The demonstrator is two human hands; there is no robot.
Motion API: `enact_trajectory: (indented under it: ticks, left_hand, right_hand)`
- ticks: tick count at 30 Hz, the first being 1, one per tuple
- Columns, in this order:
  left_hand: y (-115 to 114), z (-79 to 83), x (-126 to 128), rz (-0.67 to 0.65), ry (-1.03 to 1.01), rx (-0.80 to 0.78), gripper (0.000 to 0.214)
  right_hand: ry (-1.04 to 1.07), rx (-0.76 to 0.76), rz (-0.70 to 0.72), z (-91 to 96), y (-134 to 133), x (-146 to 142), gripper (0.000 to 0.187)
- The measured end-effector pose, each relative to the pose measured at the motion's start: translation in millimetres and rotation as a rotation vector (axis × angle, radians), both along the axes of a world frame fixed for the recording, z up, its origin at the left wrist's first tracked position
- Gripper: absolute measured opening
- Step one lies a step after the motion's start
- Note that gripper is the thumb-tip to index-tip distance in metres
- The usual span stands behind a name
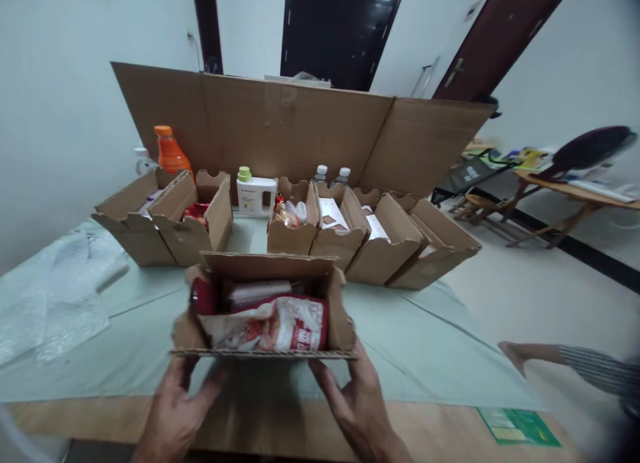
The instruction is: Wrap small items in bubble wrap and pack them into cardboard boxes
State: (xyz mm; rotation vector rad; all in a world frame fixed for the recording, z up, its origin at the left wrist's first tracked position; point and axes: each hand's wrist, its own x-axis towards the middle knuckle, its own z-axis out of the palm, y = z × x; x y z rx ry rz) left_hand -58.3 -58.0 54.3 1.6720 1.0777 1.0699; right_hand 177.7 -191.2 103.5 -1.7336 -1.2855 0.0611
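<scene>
Both hands hold an open-topped cardboard box (210, 343) at its near lower corners, close to the table's front edge. My left hand (177, 399) grips its left end, thumb on the near side. On the right end, my right hand (353, 393) does the same; some fingers of both hands are hidden by the box. Inside lies a red and white printed food bag (280, 324). Behind it are a pale, blurred packet (260, 291) and a dark red round item (204, 296) at the left end.
Similar cardboard boxes (200, 239) with goods stand in a row behind. Among them are a white jug with a green cap (256, 195) and an orange bottle (171, 153). A tall cardboard panel (300, 126) stands behind. Clear plastic wrap (60, 296) lies left. A person's arm (540, 353) shows at right.
</scene>
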Motion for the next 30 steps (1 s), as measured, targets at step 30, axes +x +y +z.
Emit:
enact_trajectory:
  ticks: [30]
  left_hand:
    - [-62,-14.9,-6,0.014,0.125,0.327,0.084]
  right_hand:
    - [0.316,0.076,0.211,1.8,166,-23,0.063]
